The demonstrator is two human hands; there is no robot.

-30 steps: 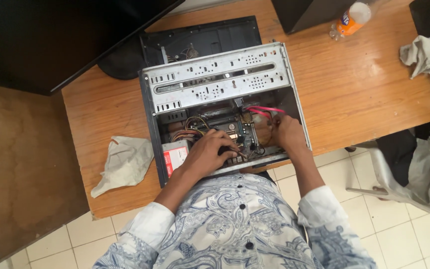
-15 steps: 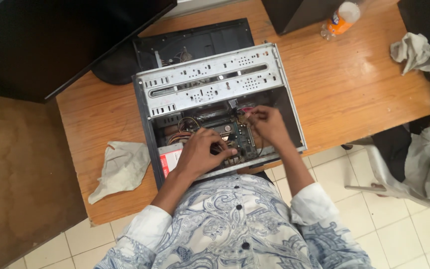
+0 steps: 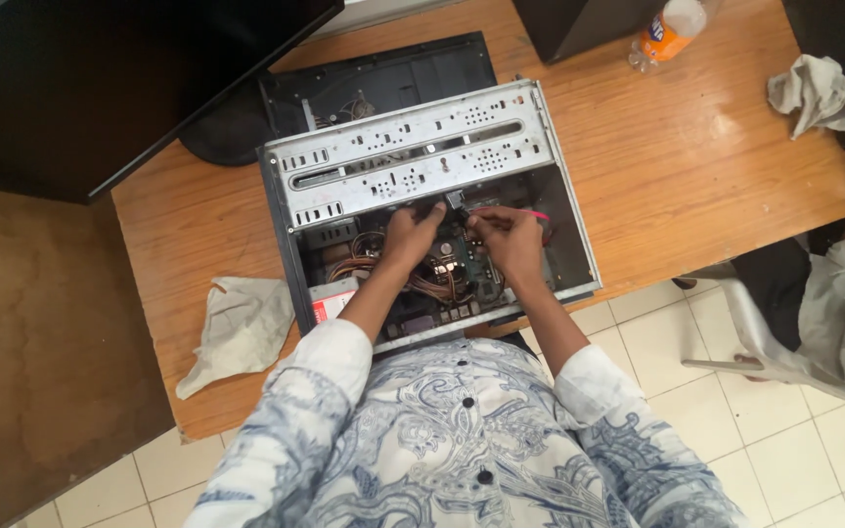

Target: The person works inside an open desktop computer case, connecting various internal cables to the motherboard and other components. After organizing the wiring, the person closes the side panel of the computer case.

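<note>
Fingers of the left hand [image 3: 409,235] and right hand [image 3: 511,238] pinch together on a small black plug [image 3: 456,204] held between them, inside an open computer case [image 3: 569,210]. Left of the fingers lies a rag [image 3: 242,328]; behind them, a perforated metal bracket [image 3: 413,156].

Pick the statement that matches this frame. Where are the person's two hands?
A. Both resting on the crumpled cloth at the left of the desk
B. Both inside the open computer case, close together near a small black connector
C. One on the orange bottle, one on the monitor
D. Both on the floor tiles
B: the left hand and right hand reach into the open computer case and meet around a small black connector below the drive cage.
</note>
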